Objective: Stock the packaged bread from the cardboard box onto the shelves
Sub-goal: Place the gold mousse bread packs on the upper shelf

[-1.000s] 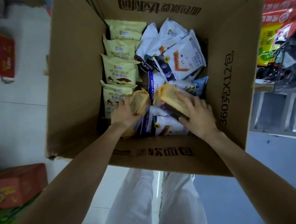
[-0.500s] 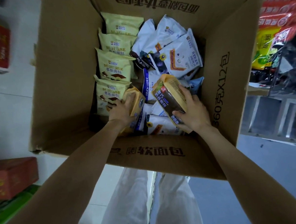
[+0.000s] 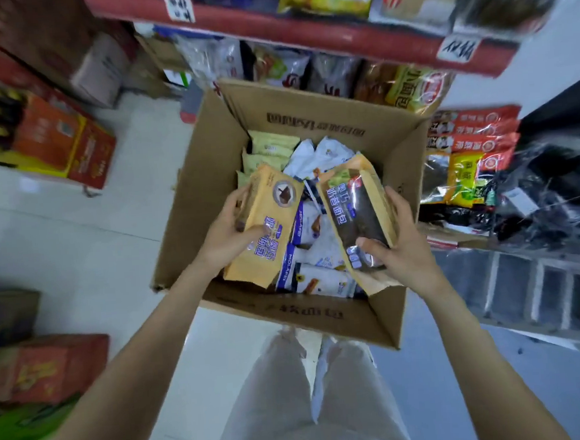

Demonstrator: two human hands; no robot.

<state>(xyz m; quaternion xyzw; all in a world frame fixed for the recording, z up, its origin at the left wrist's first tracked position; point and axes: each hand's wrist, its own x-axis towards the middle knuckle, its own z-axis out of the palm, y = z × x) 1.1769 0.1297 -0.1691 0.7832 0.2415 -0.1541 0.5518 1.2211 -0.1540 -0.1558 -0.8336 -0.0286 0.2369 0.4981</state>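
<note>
An open cardboard box stands on the floor in front of me, holding several pale green and white bread packs. My left hand grips an orange bread pack by its left edge, lifted above the box. My right hand grips a second orange pack with a dark window by its lower right side, also raised over the box. The red-edged shelves rise just behind the box, filled with bagged bread and snacks.
Lower shelf on the right holds red and yellow packets and dark bags. Red and orange cartons stand on the white floor at left, more cartons at lower left. My legs in pale trousers are below the box.
Both hands have lifted their orange packs up out of the box. My view has tilted up, so the shelves behind the box have come into sight.
</note>
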